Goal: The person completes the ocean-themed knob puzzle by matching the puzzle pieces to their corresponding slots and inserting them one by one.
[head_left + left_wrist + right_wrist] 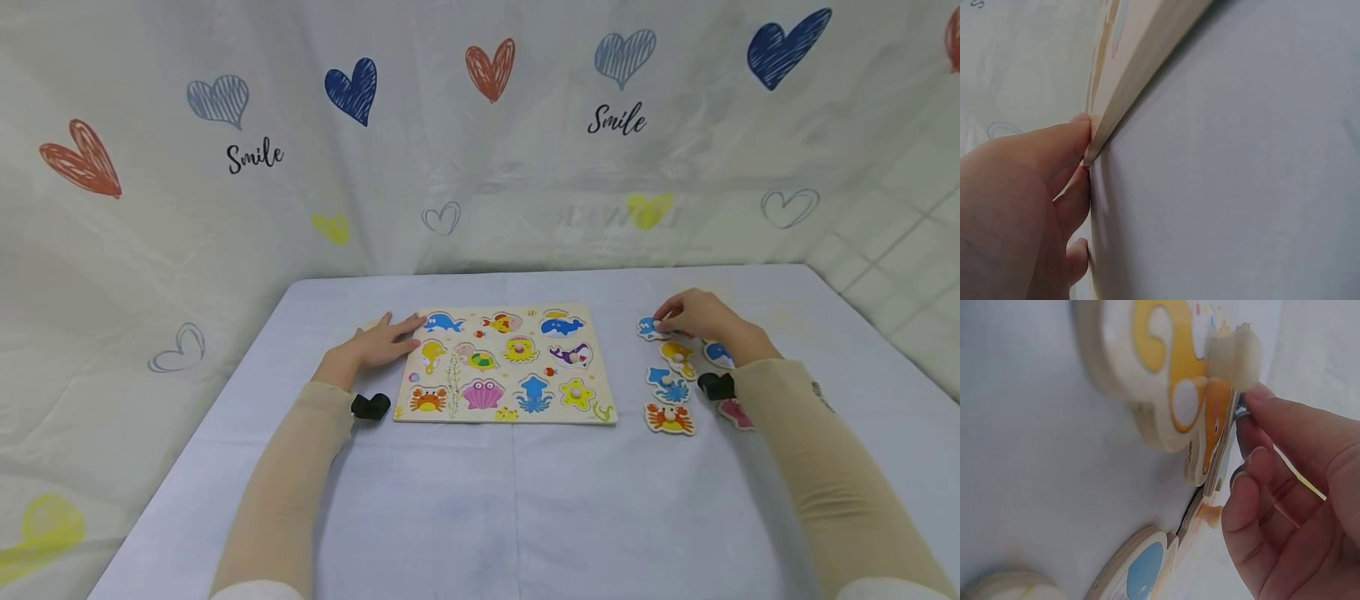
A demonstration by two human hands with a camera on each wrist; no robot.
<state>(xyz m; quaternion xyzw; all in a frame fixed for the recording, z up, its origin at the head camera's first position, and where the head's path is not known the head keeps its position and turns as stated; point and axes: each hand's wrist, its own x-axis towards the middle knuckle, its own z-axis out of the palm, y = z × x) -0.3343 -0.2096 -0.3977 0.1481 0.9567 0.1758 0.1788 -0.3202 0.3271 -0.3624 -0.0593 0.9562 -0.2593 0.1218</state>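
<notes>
A wooden puzzle board (495, 342) printed with sea animals lies flat on the table. My left hand (378, 343) rests at its upper left corner, fingers spread, fingertips on the edge; the left wrist view shows the fingers (1075, 200) against the board's side. At the right, my right hand (705, 318) pinches a blue puzzle piece (647, 328) between thumb and fingertips, partly hidden by the fingers. Just in front lies a yellow seahorse piece (678, 360), whose wooden knob (1235, 357) stands near the fingertips in the right wrist view.
Nearer me lie a blue squid piece (670, 387) and an orange crab piece (670, 419). A blue whale piece (717, 354) and a pink piece (735, 414) lie partly under the right forearm. Knobbed pieces, including a yellow star (577, 394), sit in the board.
</notes>
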